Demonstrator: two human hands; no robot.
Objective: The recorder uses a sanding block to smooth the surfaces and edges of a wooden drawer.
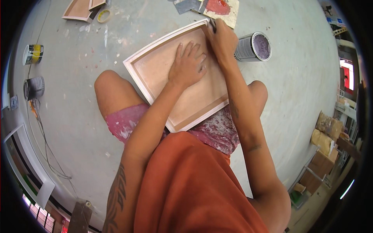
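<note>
Shallow wooden tray [202, 93] lay across the lap [219, 130]; likely light and stiff, best held by opposite rims.
Left hand [188, 66] lay flat inside, fingers spread; right hand [223, 40] gripped a dark tool [212, 25] at the far right corner.

Tray [194, 101] sits over your lap [217, 130]. Your left grip [187, 66] is inside, on its base; right grip [224, 42] at its far right corner. Can [244, 48] on the floor [77, 132] just right of that. Flat boards [228, 14] beyond the corner. Far left: tape roll [99, 19] beside a second box [77, 9]. Two more cans [35, 54] well left of you, one behind the other.
</note>
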